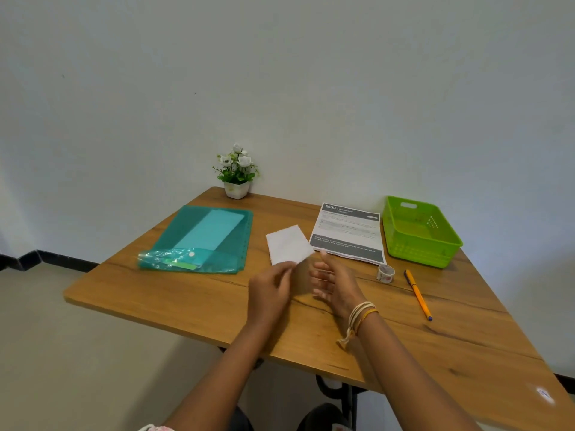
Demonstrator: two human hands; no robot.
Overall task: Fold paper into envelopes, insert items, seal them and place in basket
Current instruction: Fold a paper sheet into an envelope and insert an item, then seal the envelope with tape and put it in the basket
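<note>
Both forearms are bare, with no sleeves reaching the wrists. The right wrist carries a bundle of thin cream and beige thread bracelets (361,312) together with one orange-yellow band, and a small frayed tassel hangs from the knot below it. The left hand (270,293) and right hand (334,283) wear no rings or gloves that can be made out.

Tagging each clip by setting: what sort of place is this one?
Probably a small desk in a home or office corner: a wooden table against a plain wall, with a green folder, printed sheet, pen and potted flowers.
</note>
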